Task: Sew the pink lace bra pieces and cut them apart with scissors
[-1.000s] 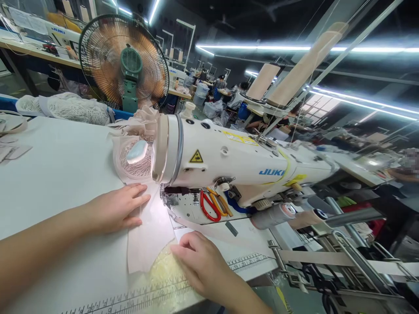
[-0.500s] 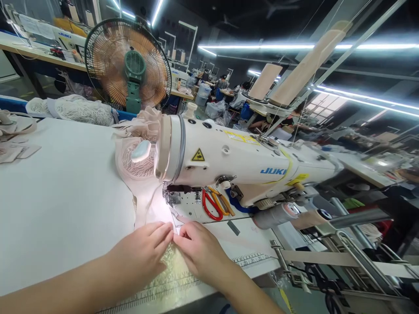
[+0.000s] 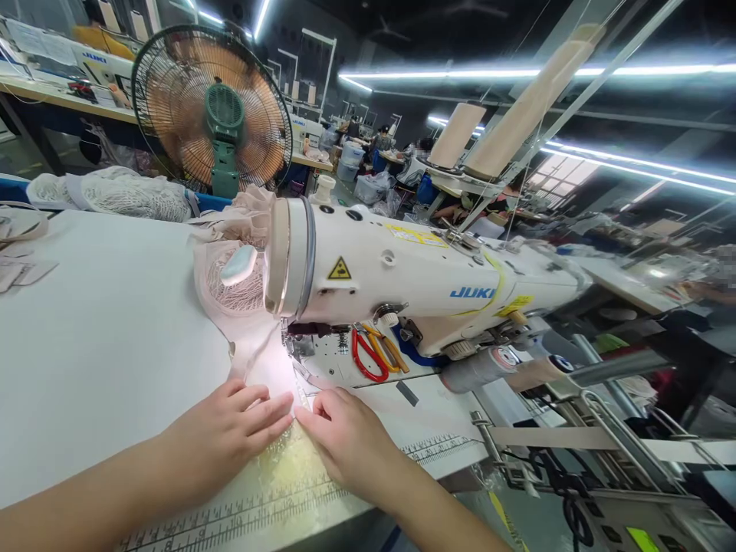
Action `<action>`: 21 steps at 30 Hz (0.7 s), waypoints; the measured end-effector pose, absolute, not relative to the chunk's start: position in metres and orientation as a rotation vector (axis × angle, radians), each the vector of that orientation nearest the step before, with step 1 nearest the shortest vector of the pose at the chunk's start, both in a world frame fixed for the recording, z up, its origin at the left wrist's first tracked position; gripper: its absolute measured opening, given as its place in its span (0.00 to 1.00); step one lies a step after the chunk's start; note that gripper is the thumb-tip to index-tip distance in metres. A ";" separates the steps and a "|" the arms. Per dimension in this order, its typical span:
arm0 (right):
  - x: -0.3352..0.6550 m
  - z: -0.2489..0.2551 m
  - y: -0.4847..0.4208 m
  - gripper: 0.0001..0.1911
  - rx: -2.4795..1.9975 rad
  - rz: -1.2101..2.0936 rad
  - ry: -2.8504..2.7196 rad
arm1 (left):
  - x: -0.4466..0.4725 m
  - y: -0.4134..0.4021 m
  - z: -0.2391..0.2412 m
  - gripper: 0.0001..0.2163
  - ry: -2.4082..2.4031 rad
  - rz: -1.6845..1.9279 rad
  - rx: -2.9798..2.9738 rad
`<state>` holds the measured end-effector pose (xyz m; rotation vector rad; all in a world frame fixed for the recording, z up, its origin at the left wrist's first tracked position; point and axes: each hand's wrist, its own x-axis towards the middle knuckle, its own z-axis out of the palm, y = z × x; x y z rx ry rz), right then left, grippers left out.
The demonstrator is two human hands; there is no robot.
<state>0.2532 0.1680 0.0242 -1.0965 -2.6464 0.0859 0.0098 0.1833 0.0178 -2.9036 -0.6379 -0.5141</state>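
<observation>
A beige fabric piece with lace mesh [image 3: 241, 287] lies on the white table at the needle end of the JUKI sewing machine [image 3: 368, 264], part of it under the presser foot. My left hand [image 3: 235, 425] rests flat on the near part of the fabric, fingers stretched out and slightly apart. Close beside its fingertips, my right hand [image 3: 345, 437] is closed, thumb against forefinger, on a narrow beige strip [image 3: 307, 376] running back to the needle. Its grip partly hides the strip's end. A bright lamp washes out the cloth at the needle.
Red-handled scissors [image 3: 368, 356] and an orange-handled tool [image 3: 391, 353] lie under the machine arm. A printed ruler [image 3: 253, 514] runs along the table's front edge. Behind stands a green fan [image 3: 224, 115]. Thread cones [image 3: 457, 138] rise at the back right; a metal tape feeder [image 3: 546, 437] is at right.
My left hand has shifted left and its fingers have straightened and spread onto the fabric. My right hand keeps its pinch almost in place. The whole view has shifted slightly.
</observation>
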 end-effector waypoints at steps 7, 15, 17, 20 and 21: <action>0.251 0.030 0.172 0.09 -1.161 0.028 -2.736 | 0.009 0.193 0.013 0.16 -0.620 -0.577 -2.901; 0.239 0.045 0.186 0.16 -1.375 0.138 -2.866 | 0.003 0.209 0.018 0.17 -0.660 -0.529 -2.904; 0.235 0.051 0.188 0.16 -1.430 0.172 -2.875 | 0.000 0.214 0.017 0.17 -0.670 -0.534 -2.881; 0.230 0.059 0.191 0.17 -1.527 0.196 -2.895 | -0.003 0.220 0.017 0.18 -0.698 -0.527 -2.871; 0.228 0.061 0.192 0.18 -1.549 0.201 -2.900 | -0.004 0.222 0.018 0.18 -0.711 -0.511 -2.881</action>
